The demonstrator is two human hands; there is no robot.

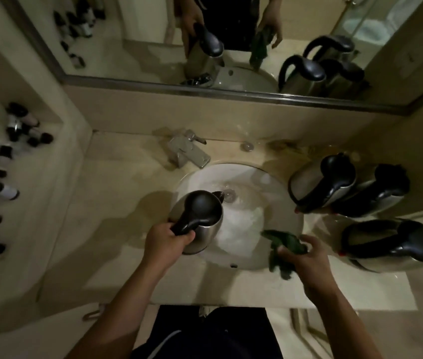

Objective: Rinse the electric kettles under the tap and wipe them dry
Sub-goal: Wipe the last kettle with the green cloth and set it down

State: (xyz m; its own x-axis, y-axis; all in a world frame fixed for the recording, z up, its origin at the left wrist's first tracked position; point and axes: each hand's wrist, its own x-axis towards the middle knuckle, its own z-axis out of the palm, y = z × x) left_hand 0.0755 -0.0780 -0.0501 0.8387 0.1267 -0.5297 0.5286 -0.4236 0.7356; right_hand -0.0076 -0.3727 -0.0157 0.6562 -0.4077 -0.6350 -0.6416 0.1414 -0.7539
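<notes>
Over the left rim of the sink [241,265], a steel kettle [200,221] is held upright by its black handle in the clenched left grip [167,240], while a dark green cloth [284,248] is bunched in the right grip [305,257] above the surface [117,229].

Kettle [200,216] and cloth [285,244] over sink [277,260]

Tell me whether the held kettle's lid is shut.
Shut: the black lid sits flat on the kettle that the left hand holds.
</notes>
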